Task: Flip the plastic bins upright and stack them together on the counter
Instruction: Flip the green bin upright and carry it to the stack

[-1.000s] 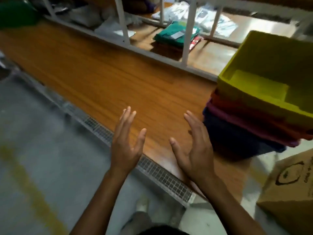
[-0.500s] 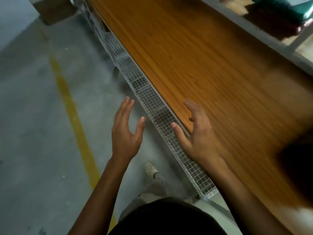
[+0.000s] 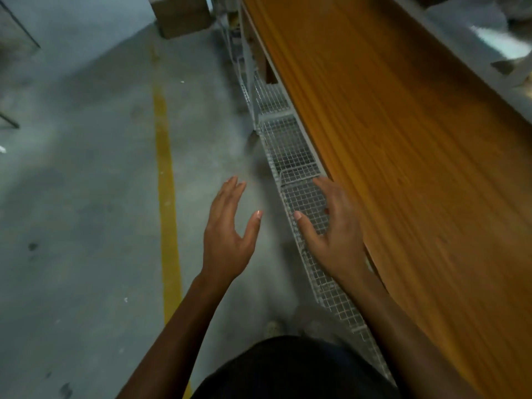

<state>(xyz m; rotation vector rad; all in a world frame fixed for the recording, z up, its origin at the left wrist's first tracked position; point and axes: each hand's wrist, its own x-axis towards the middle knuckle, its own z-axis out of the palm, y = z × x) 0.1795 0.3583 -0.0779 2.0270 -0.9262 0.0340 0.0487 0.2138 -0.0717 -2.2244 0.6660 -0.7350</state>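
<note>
Both hands are held out in front of the body, empty, palms turned toward each other.

Left hand [image 3: 227,234]: raised over the grey concrete floor [image 3: 80,197], forearm entering from 6 o'clock and angled toward 1 o'clock. Fingers are extended, close together and pointing to 12 o'clock; the thumb is splayed out toward 2 o'clock. Nothing is gripped.

Right hand [image 3: 335,234]: seen over the white wire-mesh tray [image 3: 290,156] that runs along the counter's near edge; whether contact is made cannot be told. Forearm enters from 5 o'clock. Fingers are spread and slightly curled, pointing to 11 o'clock; the thumb is set out toward 10 o'clock. Nothing is gripped.

The thumbs of the two hands face each other with a gap between, through which floor is seen.

The wood-grain counter [image 3: 403,139] fills the frame from 1 to 5 o'clock, motion-blurred; its visible stretch is bare. The plastic bins are out of frame, so their position cannot be told.

A yellow floor line [image 3: 165,168] runs from 12 to 6 o'clock, left of the left hand. A cardboard box [image 3: 182,17] is seen on the floor at 12 o'clock, near the far end of the tray. A dark garment is visible at 6 o'clock, with a light shoe [image 3: 273,328] just above it.
</note>
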